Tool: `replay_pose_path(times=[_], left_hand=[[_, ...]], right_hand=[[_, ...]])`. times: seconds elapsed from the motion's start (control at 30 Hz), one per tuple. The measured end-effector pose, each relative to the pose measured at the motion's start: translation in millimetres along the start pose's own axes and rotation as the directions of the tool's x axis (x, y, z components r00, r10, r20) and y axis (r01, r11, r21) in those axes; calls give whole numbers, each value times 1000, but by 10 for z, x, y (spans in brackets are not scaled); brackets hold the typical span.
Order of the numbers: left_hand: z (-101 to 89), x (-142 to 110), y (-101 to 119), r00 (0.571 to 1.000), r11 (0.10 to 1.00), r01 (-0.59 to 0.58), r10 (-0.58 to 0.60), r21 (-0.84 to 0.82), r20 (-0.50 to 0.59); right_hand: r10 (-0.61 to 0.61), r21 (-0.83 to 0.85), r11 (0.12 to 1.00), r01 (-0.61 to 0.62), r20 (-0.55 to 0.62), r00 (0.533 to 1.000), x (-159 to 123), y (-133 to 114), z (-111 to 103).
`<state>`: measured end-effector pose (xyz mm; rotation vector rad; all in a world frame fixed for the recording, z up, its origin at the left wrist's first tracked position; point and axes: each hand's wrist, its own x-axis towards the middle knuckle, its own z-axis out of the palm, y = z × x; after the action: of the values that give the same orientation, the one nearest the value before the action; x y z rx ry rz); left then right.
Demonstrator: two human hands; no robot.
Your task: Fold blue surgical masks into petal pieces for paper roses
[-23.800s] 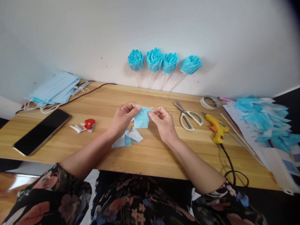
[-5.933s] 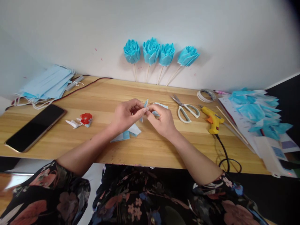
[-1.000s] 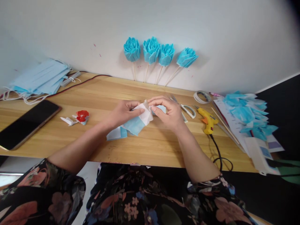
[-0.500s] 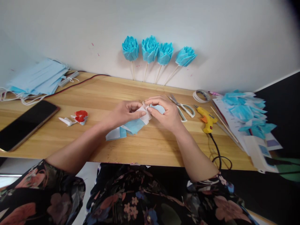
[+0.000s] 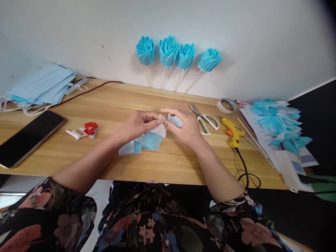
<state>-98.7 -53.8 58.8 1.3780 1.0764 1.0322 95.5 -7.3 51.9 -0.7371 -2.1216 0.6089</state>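
Observation:
Between my two hands is a thin white piece of mask fabric (image 5: 159,131), bunched at its upper edge. My left hand (image 5: 141,125) pinches it between thumb and fingers. From the other side my right hand (image 5: 183,125) pinches the same bunched edge, its forefinger arched above. Blue fabric pieces (image 5: 150,140) lie on the table beneath and beside the held one. A white-and-blue piece (image 5: 130,148) rests just left of them. Behind my right hand another light blue piece (image 5: 175,120) shows in part.
Scissors (image 5: 206,119), a tape roll (image 5: 226,105) and a yellow glue gun (image 5: 232,132) lie to the right, before a pile of blue fabric pieces (image 5: 278,120). Several blue fabric roses (image 5: 168,52) lean on the wall. Left are masks (image 5: 42,85), a phone (image 5: 30,138) and red-and-white scraps (image 5: 90,128).
Earlier I held a blue piece, then a small twisted one; now a white piece is in my hands. Over the last second its top edge has been gathered tighter and my fingers shifted slightly.

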Motion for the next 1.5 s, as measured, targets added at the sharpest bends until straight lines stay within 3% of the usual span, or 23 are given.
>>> replay_pose_path(times=[0.17, 0.3, 0.47, 0.77, 1.1, 1.5], left_hand=[[-5, 25, -50, 996, 1000, 8, -6, 29, -86], [-17, 25, -49, 986, 998, 60, -62, -15, -154], [-26, 27, -40, 984, 996, 49, -61, -76, -165], [-14, 24, -57, 982, 996, 88, -92, -30, -166], [-26, 27, -18, 985, 996, 90, -89, -2, -145], [-31, 30, -59, 980, 995, 103, -104, -19, -167]], right_hand=[[124, 186, 974, -128, 32, 992, -26, -2, -10], [280, 414, 865, -285, 73, 957, -31, 42, -35], [384, 508, 748, -427, 194, 903, -35, 103, 37], [396, 538, 726, -429, 183, 900, -49, 100, 199], [472, 558, 698, -449, 112, 874, -45, 63, 184], [375, 412, 838, -359, 43, 926, -51, 64, 116]])
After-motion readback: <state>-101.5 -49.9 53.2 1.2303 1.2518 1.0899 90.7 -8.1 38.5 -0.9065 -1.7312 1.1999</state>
